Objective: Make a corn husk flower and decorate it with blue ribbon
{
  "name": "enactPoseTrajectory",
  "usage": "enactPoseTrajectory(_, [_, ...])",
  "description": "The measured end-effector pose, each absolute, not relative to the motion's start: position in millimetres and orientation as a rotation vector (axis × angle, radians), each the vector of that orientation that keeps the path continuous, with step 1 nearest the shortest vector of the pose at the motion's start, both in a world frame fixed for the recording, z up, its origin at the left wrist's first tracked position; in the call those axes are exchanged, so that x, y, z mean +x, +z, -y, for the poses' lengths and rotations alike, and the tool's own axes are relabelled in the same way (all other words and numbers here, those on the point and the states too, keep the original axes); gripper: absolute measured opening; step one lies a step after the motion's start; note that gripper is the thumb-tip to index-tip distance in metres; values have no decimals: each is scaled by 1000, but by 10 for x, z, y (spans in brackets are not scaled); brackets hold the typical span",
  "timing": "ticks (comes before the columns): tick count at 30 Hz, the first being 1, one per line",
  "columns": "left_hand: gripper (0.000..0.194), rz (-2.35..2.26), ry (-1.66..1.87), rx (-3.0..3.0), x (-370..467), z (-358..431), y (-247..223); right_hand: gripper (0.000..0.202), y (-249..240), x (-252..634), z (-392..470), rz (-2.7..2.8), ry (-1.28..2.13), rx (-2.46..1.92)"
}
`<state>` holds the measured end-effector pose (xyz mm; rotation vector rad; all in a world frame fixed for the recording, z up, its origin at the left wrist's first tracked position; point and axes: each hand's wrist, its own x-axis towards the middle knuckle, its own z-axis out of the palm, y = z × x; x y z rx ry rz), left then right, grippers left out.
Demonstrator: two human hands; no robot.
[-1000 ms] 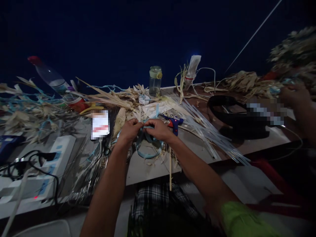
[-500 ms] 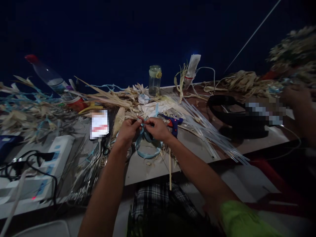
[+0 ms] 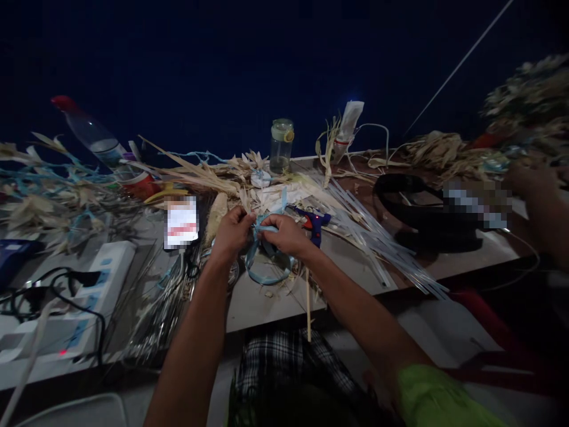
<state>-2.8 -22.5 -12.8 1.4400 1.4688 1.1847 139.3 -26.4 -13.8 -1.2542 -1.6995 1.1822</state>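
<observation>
Blue ribbon point(image 3: 268, 279) hangs in a loop below both hands and rests near the middle of the table. My right hand point(image 3: 284, 232) pinches a part of this ribbon between thumb and fingers. Close beside it on the left, my left hand point(image 3: 235, 231) is closed, fingertips together at a pale husk strip point(image 3: 244, 200) and the ribbon; which of them it grips is too small to tell. A blue glue gun point(image 3: 316, 223) lies just right of my right hand. Pale dried husks point(image 3: 284, 194) are spread behind the hands.
Clear glue sticks point(image 3: 377, 237) lie to the right, near a black ring-shaped object point(image 3: 400, 198). A lidded jar point(image 3: 281, 145) stands behind. On the left are a phone point(image 3: 181, 222), wires point(image 3: 155, 320) and a power strip point(image 3: 100, 290). Another person's hand point(image 3: 533, 178) is at far right.
More blue ribbon shows between my hands, and a pale strip now stands up by my left fingertips. My hands stay close together. The whole view has shifted slightly.
</observation>
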Motion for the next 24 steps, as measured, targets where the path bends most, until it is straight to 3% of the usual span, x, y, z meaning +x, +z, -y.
enactPoseTrajectory(10, [24, -1588, 1088, 1475, -34, 221, -105, 15, -142, 1354, 289, 1816, 1102, -1238])
enactPoseTrajectory(16, [29, -1681, 1084, 1413, -48, 205, -104, 15, -243, 1338, 349, 2053, 520, -1149])
enactPoseTrajectory(24, [29, -1082, 1082, 788, 7, 268, -33, 17, -266, 1370, 322, 2002, 454, -1152])
